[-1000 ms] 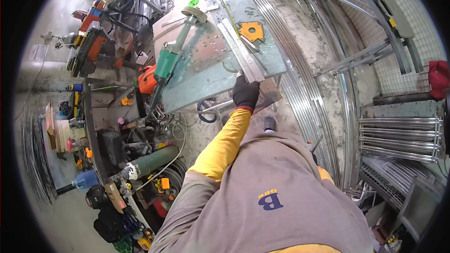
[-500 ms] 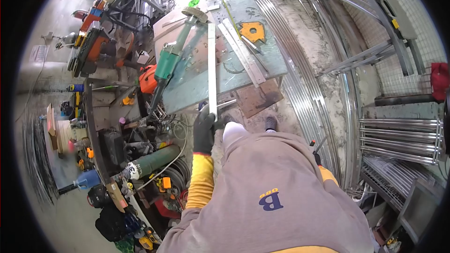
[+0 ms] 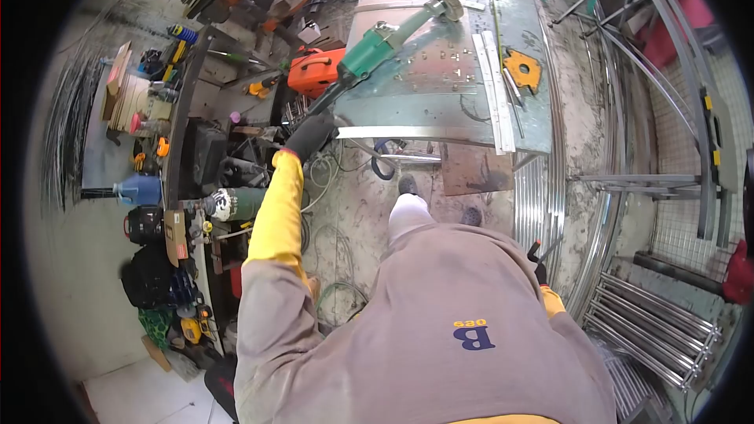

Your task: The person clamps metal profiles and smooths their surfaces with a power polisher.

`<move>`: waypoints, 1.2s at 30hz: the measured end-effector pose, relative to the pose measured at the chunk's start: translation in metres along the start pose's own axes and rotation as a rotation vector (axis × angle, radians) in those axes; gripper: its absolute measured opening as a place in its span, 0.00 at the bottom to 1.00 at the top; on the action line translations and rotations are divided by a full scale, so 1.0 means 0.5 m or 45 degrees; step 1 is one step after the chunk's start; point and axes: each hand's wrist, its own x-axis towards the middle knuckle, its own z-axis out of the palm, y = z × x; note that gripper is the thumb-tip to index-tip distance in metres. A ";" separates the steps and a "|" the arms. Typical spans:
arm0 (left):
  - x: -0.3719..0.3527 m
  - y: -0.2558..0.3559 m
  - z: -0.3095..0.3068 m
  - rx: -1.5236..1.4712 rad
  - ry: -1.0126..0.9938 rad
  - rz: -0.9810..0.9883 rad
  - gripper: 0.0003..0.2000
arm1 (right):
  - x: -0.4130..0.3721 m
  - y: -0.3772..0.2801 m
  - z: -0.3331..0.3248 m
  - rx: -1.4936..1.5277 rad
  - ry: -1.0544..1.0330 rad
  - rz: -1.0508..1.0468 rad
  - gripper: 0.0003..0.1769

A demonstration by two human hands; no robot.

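Observation:
My left hand [image 3: 312,135], in a dark glove with a yellow sleeve, is closed at the left end of a pale metal flat bar [image 3: 393,133]. The bar runs along the front edge of the worktable [image 3: 369,112]. Just above that hand is the rear end of a green angle grinder [image 3: 369,55], which lies across the table with its disc at the far end. Low at my right side, my right hand [image 3: 541,272], also dark-gloved and partly hidden by my shirt, is closed around a slim dark tool [image 3: 536,251] with an orange tip.
Two flat strips [image 3: 492,94], a yellow magnetic square [image 3: 521,71] and thin rods lie on the table's right side. An orange case [image 3: 314,71] stands at its left. Long metal tubes [image 3: 542,204] lie on the floor to the right; a gas cylinder [image 3: 236,204] and cables are left.
The flat bar has gone from pointing away over the table to lying along its front edge. My left arm has reached out to the left. My view has turned left; my right hand stays low.

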 end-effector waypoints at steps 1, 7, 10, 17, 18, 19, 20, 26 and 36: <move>0.015 -0.005 -0.008 -0.370 -0.115 -0.120 0.10 | 0.034 -0.022 0.041 0.160 0.065 0.027 0.23; 0.082 0.037 0.018 -0.140 0.141 -0.505 0.16 | -0.013 -0.141 0.035 0.515 0.270 0.032 0.16; 0.095 0.161 -0.005 0.170 0.189 -0.678 0.22 | -0.057 -0.112 0.032 0.430 0.289 -0.012 0.12; 0.110 0.340 0.135 0.166 0.689 -0.131 0.29 | -0.131 -0.142 0.026 0.510 0.269 -0.197 0.11; 0.113 0.352 0.184 0.100 0.619 -0.177 0.30 | -0.141 -0.202 0.030 0.510 0.306 -0.190 0.12; 0.114 0.368 0.216 0.167 0.712 -0.193 0.29 | -0.154 -0.271 0.032 0.486 0.268 -0.142 0.15; 0.116 0.378 0.242 0.143 0.808 -0.224 0.28 | -0.167 -0.340 0.035 0.464 0.232 -0.096 0.18; 0.122 0.398 0.264 0.041 1.016 -0.260 0.24 | -0.176 -0.655 0.107 0.195 -0.156 -0.517 0.22; 0.128 0.424 0.260 -0.009 1.113 -0.404 0.24 | -0.071 -0.874 0.360 0.233 -0.361 -0.637 0.19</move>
